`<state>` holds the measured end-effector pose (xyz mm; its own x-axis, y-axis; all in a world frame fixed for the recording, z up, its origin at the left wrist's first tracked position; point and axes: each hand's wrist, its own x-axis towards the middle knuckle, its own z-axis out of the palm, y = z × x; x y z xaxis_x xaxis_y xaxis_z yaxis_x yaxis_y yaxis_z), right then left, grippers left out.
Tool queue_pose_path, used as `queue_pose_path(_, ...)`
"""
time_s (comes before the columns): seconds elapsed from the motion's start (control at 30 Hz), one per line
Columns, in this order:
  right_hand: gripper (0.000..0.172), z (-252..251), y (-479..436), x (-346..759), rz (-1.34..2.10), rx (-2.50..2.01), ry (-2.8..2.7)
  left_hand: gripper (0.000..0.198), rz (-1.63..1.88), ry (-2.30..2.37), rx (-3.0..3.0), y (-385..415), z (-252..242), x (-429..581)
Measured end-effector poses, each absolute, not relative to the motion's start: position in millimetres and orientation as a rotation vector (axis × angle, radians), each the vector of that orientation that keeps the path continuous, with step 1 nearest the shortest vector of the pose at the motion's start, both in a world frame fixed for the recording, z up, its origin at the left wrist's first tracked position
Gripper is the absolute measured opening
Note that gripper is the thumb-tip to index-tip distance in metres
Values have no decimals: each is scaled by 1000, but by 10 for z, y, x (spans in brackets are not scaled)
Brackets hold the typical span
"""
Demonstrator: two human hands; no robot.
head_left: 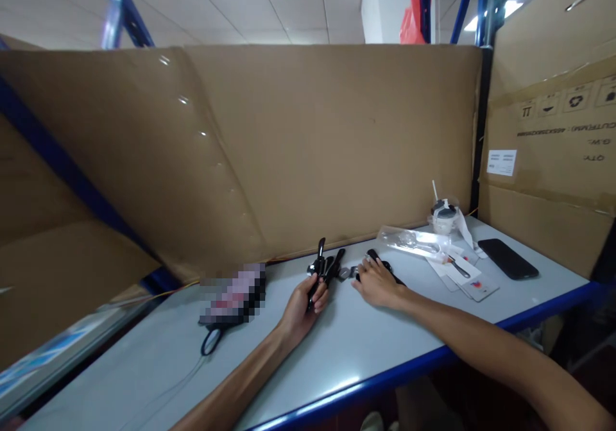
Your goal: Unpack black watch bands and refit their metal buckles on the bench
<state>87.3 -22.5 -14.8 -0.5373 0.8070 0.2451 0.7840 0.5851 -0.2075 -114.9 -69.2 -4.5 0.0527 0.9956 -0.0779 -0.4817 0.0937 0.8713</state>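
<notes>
My left hand (304,301) is closed around several slim black-handled tools (319,265). They point up and away from me, a little above the table, and their exact kind is too small to make out. To the right, my right hand (376,281) lies palm down on the table with its fingers bent over another black-handled tool (387,267). Part of that tool is hidden under the hand. Small shiny round metal pieces (344,273) show between the two hands.
Clear plastic packaging (414,241), printed cards (474,283), a lidded cup with a straw (443,218) and a black phone (508,258) are at the right. A blurred-out item with a dark loop (210,341) lies left. Cardboard walls (337,142) enclose the table (332,360).
</notes>
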Motion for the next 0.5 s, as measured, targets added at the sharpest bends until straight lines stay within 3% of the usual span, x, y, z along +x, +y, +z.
queue_pose_path(0.17,54,-214,-322,870,134,-1049,-2623,26,1327,886,916,-729,-31,-1101)
queue_pose_path(0.33,33,-35,-140,855,81,-1015,-2565,32,1316,1006,1043,-770,-49,-1030)
queue_pose_path(0.5,42,259,-182,950,195,-1148,-2348,27,1296,1202,1156,-765,-182,-939)
